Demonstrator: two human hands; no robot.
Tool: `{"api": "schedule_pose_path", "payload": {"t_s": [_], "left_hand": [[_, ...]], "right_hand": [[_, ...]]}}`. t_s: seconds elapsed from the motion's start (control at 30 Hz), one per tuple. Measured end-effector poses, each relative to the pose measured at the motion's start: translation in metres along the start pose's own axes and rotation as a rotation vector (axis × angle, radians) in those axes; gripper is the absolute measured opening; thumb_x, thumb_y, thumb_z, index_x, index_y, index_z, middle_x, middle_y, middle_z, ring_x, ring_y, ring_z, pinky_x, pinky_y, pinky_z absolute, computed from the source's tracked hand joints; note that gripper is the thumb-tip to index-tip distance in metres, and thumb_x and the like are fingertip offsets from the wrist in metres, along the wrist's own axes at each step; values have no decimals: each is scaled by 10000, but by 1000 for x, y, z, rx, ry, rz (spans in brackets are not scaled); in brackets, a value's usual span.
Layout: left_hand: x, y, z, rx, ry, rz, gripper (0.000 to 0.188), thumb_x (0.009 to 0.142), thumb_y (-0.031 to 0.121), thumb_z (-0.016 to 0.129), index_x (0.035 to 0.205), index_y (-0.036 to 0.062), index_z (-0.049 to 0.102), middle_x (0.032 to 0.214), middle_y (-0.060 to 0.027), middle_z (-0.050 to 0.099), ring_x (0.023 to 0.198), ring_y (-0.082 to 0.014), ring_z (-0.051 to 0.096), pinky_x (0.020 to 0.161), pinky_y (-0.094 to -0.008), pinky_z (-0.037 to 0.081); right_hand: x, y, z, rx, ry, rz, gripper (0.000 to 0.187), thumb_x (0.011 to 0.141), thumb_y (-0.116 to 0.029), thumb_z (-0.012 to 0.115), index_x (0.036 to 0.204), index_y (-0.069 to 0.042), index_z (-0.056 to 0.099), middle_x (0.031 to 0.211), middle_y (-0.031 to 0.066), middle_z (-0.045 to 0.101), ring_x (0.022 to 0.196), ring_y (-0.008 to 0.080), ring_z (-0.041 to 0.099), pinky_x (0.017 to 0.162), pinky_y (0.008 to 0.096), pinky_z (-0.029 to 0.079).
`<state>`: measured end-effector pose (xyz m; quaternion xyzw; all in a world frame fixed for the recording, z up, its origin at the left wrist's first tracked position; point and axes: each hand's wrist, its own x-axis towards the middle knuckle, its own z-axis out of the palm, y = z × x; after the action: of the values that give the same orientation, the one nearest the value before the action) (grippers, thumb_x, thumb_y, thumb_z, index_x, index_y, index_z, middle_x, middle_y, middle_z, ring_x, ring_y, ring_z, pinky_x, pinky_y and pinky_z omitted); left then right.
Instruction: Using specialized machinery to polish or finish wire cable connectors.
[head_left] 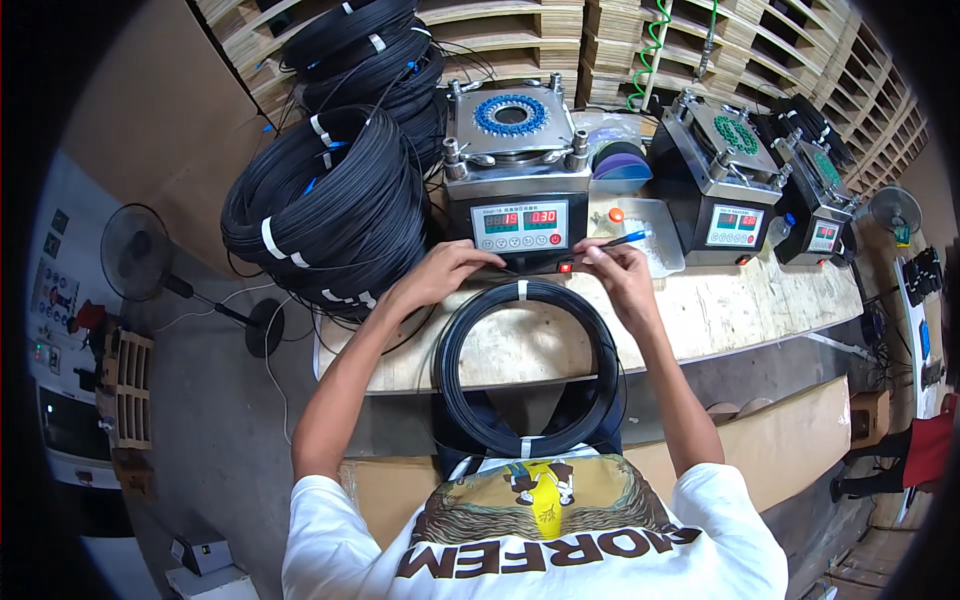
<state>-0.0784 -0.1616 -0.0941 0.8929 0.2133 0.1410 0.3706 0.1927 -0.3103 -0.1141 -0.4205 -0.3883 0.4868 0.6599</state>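
A loop-shaped coil of thin black cable (448, 360), bound with white ties, leans from the bench edge onto my lap. Beyond it stands a bench machine (515, 205) with a lit display and a ring of blue connectors (510, 115) on its metal top plate. My left hand (447, 272) is closed in a pinch at the machine's front left, on what looks like a strand of the black cable. At the front right, my right hand (622, 280) pinches the cable near its blue-tipped end (628, 239), just above a lit red switch (565, 268).
Big stacked coils of black cable (310, 215) crowd the left side. Two similar machines (715, 180) (810, 205) with green connector rings stand to the right. A clear tray (660, 245), an orange-capped bottle (615, 215) and purple discs (622, 168) lie between. A fan (140, 255) stands left.
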Motion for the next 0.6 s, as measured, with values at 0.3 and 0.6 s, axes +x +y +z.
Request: {"api": "schedule_pose_path", "payload": {"t_s": [0.3, 0.6], "left_hand": [[-34, -11, 14, 415, 85, 78, 460, 816, -115, 533, 1223, 78, 628, 981, -150, 538, 905, -313, 598, 799, -418, 493], [-37, -18, 19, 598, 66, 165, 270, 770, -75, 593, 1011, 13, 677, 929, -90, 604, 908, -280, 580, 800, -387, 504]], "right_hand": [[-2, -40, -33, -399, -298, 153, 185, 919, -26, 633, 1091, 37, 664, 800, 67, 653, 712, 135, 614, 658, 274, 503], [-21, -48, 24, 0, -1184, 711, 385, 975, 20, 457, 1348, 40, 553, 1231, 151, 658, 1084, 223, 659, 905, 320, 538]]}}
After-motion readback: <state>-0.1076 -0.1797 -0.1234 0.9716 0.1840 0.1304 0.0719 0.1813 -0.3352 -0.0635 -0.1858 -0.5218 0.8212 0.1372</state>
